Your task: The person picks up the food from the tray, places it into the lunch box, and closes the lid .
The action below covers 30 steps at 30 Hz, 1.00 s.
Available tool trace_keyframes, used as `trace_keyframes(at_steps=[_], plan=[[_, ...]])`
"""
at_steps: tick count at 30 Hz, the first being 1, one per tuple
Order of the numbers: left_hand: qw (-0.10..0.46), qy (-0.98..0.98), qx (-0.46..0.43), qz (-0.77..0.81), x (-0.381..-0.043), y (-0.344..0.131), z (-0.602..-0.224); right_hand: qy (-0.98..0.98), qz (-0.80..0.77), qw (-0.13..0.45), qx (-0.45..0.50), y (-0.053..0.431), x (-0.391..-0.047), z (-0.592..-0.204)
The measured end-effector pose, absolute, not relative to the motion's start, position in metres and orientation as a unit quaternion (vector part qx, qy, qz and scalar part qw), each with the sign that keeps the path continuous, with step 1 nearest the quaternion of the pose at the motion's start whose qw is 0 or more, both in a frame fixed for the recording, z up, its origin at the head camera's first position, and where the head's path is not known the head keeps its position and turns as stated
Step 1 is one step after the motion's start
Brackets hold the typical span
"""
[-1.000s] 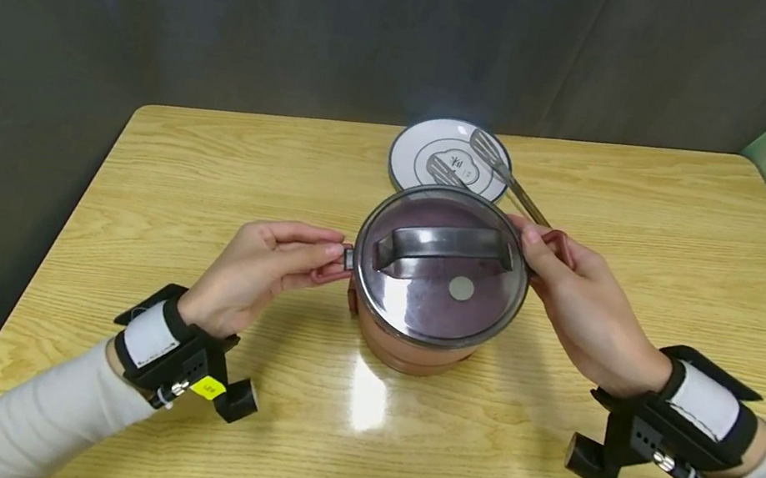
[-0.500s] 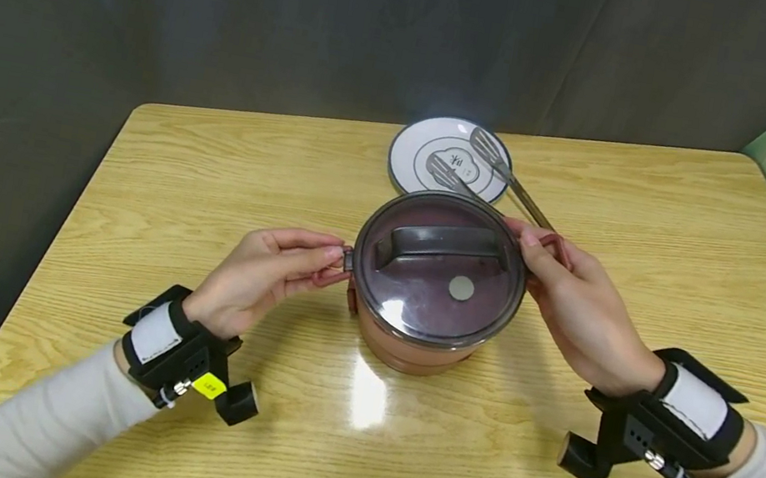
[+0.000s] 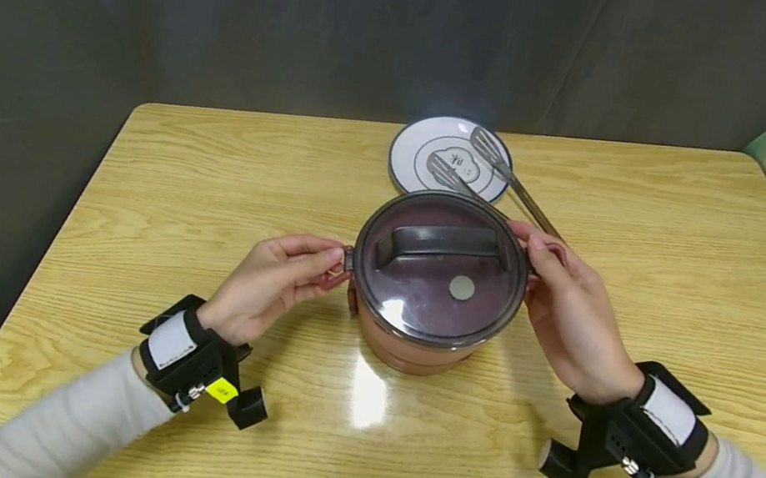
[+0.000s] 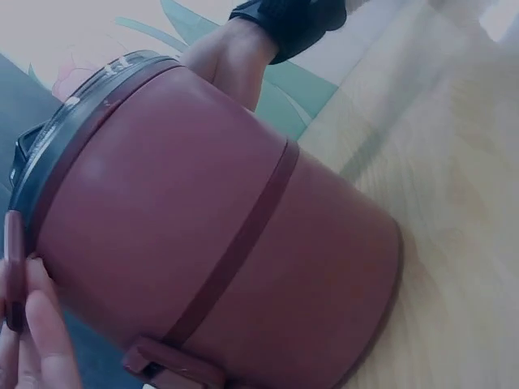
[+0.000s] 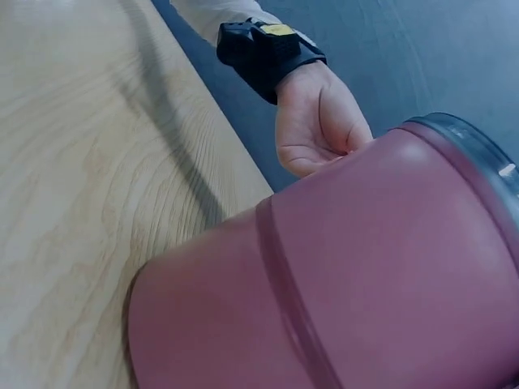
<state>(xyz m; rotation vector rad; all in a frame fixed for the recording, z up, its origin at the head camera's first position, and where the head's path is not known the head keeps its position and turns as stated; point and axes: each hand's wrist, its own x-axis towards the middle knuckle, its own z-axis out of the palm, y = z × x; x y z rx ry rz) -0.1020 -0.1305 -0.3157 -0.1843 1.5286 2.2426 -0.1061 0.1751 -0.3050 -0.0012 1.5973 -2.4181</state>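
In the head view a reddish-pink pot (image 3: 413, 354) stands mid-table under a dark-rimmed glass lid (image 3: 414, 282) with a black arched handle (image 3: 443, 241). The wrist views show its tall body in two stacked tiers, divided by a raised band (image 4: 235, 251). A lower side handle (image 4: 174, 365) sits by that band. My left hand (image 3: 277, 280) pinches the upper left side handle (image 3: 337, 279) between thumb and fingers. On the opposite side, my right hand (image 3: 571, 317) grips the upper right handle, thumb near the lid's rim; most of that handle is hidden.
Behind the pot lies a white plate (image 3: 410, 142) with a dark rim. Two slotted turners, one farther back (image 3: 489, 149) and one nearer (image 3: 443, 171), lie across it, their handles reaching toward my right hand. A dark curtain (image 3: 357, 32) hangs beyond the wooden table (image 3: 211, 176).
Both wrists have shifted slightly inward while the hands stay at the side handles. The pot has dipped slightly in the head view; plate and turners stay put.
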Motion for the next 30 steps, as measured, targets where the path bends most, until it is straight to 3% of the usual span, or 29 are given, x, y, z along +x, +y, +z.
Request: trace_keyframes(at_steps=[6,8,13,16,19,30], plan=[[0.204,0.587,-0.047,0.782,-0.102,-0.132,-0.325,0.623,-0.781,0.041,-0.009,0.174,-0.106,-0.308],[0.157,0.634,-0.026,0.757,-0.102,-0.132,-0.325,0.670,-0.742,-0.002,-0.031,0.178,-0.108,-0.307],[-0.035,0.758,0.069,0.647,-0.100,-0.116,-0.319,0.779,-0.611,-0.103,-0.091,0.186,-0.119,-0.302],[-0.083,0.786,0.110,0.602,-0.098,-0.098,-0.318,0.801,-0.582,-0.080,-0.115,0.183,-0.123,-0.301],[-0.081,0.792,0.115,0.594,-0.096,-0.083,-0.320,0.813,-0.567,-0.041,-0.126,0.177,-0.124,-0.304],[-0.111,0.776,0.135,0.606,-0.103,-0.071,-0.329,0.809,-0.562,-0.068,-0.160,0.168,-0.122,-0.319]])
